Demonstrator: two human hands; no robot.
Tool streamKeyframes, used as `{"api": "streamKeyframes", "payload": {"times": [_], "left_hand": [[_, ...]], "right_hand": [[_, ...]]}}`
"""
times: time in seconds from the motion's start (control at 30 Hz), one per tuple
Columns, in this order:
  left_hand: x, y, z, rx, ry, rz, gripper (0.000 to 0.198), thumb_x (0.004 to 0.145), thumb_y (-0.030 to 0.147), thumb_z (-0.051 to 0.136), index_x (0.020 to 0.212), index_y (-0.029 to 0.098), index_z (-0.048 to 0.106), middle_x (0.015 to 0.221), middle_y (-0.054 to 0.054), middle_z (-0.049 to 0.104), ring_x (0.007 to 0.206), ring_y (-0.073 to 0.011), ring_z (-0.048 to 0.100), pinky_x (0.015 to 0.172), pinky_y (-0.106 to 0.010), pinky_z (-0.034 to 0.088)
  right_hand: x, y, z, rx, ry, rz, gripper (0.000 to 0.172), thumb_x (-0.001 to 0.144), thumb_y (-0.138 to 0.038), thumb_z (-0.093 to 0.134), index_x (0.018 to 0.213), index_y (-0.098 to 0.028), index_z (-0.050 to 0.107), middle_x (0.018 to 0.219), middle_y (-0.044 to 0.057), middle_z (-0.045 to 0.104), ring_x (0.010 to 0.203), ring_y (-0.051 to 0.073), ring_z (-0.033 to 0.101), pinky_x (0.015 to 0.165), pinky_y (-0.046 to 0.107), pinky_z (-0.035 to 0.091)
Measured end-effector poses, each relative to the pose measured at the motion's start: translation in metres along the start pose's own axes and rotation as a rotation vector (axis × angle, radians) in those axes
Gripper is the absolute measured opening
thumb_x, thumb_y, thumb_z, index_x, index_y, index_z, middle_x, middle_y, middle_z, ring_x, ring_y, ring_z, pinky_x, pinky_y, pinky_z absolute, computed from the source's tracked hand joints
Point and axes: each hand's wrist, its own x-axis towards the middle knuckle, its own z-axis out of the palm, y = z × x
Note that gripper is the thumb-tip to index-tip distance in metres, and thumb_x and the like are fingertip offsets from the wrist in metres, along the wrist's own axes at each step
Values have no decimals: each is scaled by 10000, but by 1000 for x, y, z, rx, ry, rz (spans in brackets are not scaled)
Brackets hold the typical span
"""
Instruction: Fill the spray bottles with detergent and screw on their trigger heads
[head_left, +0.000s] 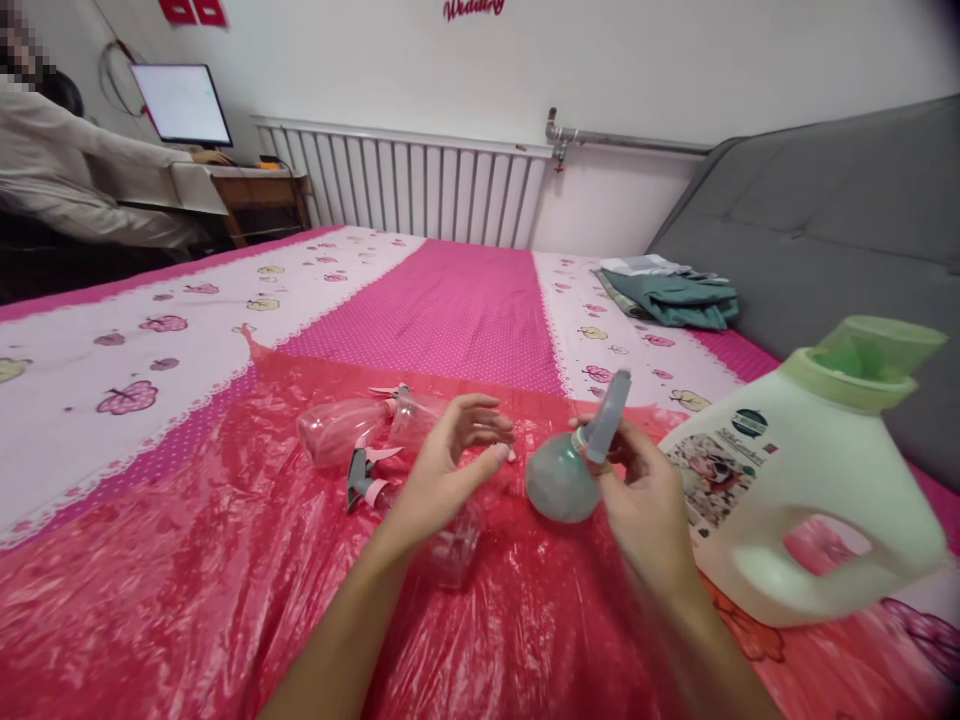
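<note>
My right hand [637, 480] grips a small rounded blue-green bottle [559, 480] by its pale grey, strap-like top [609, 415]. The bottle tilts, its round body to the left; its exact kind is unclear. To its left, my left hand [461, 455] hangs open with curved fingers, holding nothing. Beneath that hand and wrist lies a clear pink spray bottle [450, 545] with a grey and pink trigger head [364, 480], partly hidden. Two more pink spray bottles lie behind it, one on the left [337, 430] and one nearer my hand [416, 415].
A large pale-green detergent jug [810, 480] with a green cap stands right of my right hand. Red plastic sheeting [187, 570] covers the near bed. Folded clothes [667, 290] lie by the grey headboard [825, 200]. A person [82, 160] sits at a desk with a monitor [184, 105].
</note>
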Motion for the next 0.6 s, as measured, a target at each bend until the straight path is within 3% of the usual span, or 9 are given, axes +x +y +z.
{"api": "streamKeyframes", "payload": {"times": [0.13, 0.3, 0.47, 0.6], "left_hand": [[0, 11, -33, 94, 76, -35, 296, 871, 351, 686, 1102, 196, 585, 1024, -65, 674, 978, -204, 655, 908, -353, 520], [-6, 17, -90, 597, 318, -87, 300, 879, 431, 622, 1061, 193, 627, 847, -24, 638, 754, -175, 606, 667, -280, 473], [-13, 21, -113, 922, 220, -204, 281, 870, 447, 552, 793, 188, 631, 731, -24, 655, 689, -191, 609, 622, -285, 412], [-21, 28, -113, 1085, 125, -323, 282, 870, 440, 532, 721, 209, 589, 717, -21, 680, 677, -208, 619, 605, -294, 379]], "right_hand": [[26, 3, 4, -133, 140, -45, 453, 863, -559, 603, 1094, -176, 673, 975, 57, 634, 818, 162, 536, 746, 281, 408], [59, 17, 15, -204, 313, -8, 541, 749, -631, 612, 936, -125, 657, 836, 53, 605, 680, 136, 453, 652, 272, 356], [79, 40, 24, -329, 483, 94, 377, 765, -451, 715, 915, -113, 642, 732, 6, 543, 611, 106, 399, 627, 270, 338], [82, 63, 29, -412, 446, 154, 347, 929, -407, 663, 1087, -103, 613, 892, 30, 577, 770, 121, 539, 764, 285, 495]]}}
